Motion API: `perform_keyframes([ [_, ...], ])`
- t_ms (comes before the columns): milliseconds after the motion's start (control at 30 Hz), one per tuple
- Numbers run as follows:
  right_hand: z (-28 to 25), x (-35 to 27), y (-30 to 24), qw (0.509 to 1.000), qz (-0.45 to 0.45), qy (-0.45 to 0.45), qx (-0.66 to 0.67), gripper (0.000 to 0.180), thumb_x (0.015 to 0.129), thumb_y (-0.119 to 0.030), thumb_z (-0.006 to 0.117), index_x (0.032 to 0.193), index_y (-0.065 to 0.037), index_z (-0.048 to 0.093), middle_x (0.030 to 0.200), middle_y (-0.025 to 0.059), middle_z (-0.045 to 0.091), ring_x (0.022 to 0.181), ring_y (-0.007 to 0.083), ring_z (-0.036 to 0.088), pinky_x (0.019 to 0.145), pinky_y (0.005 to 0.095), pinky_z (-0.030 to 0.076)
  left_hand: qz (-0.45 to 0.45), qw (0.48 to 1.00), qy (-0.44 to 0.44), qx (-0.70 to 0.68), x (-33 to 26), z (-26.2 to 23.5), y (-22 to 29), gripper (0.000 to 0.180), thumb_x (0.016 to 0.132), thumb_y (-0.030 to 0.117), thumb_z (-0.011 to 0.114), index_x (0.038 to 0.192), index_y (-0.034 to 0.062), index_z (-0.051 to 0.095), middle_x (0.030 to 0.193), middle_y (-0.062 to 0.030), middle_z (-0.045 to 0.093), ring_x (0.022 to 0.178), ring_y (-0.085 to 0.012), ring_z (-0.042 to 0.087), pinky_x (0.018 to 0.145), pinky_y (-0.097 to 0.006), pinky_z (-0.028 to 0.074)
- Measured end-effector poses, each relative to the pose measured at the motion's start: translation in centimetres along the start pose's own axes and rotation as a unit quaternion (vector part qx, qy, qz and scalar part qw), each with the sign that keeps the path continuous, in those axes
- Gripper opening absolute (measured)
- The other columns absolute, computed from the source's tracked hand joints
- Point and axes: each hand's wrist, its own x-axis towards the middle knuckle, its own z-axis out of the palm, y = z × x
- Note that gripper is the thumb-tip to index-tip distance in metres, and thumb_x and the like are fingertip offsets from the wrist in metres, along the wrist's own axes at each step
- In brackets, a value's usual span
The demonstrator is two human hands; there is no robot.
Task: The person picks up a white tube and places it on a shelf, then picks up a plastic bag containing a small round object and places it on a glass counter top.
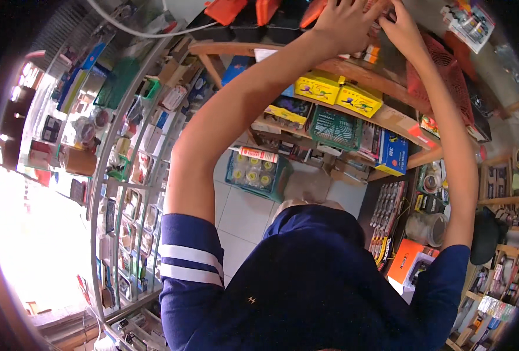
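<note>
Seen from a head camera, two bare forearms in short navy sleeves are spanning the view, and both hands are sitting close together at the top edge, over a wooden-edged counter (388, 85). The left hand (345, 24) is lying with its fingers partly spread; the right hand (402, 30) is curving in toward it, thumb and fingers loosely parted. The frame is cutting off the fingertips, so whether either hand is gripping anything cannot be told.

Handling such small goods well is probably calling for light fingertip contact, with one hand steadying and the other doing the finer work, and for wrists that are clearing the crowded surroundings.

Small orange-and-white pieces (373, 54), the nearest clear items, are lying on the counter just below the hands in view, between the two wrists and nearer the person's body than the fingers. A red mesh basket (438, 73) is standing beside the right forearm, and yellow boxes (317, 88) are sitting on a shelf below the counter edge
</note>
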Motion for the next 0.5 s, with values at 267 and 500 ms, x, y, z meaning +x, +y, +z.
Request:
perform_keyframes([
  [267,14.0,-5.3,-4.6,0.975,-0.197,0.078,0.066,0.049,0.079,-0.002,0.060,0.127,-0.005,0.052,0.128,0.0175,0.056,0.124,0.0362,0.048,0.106,0.0440,0.037,-0.041,0.995,0.091,-0.003,-14.8,-0.9,-2.9,0.079,0.080,0.022,0.061,0.149,0.0030,0.029,0.158,-0.0216,0.016,0.146,-0.0394,0.016,0.116,-0.054,0.013],
  [500,34.5,-18.9,2.9,0.973,-0.164,-0.161,0.025,0.036,0.083,-0.014,0.066,0.116,-0.004,0.057,0.129,0.0183,0.052,0.121,0.0403,0.047,0.104,0.0483,0.037,-0.399,0.908,-0.049,-0.116,-44.2,8.1,-1.1,0.074,0.079,0.012,0.068,0.146,0.0131,0.036,0.153,-0.0206,0.027,0.139,-0.0400,0.032,0.111,-0.049,0.029],
])
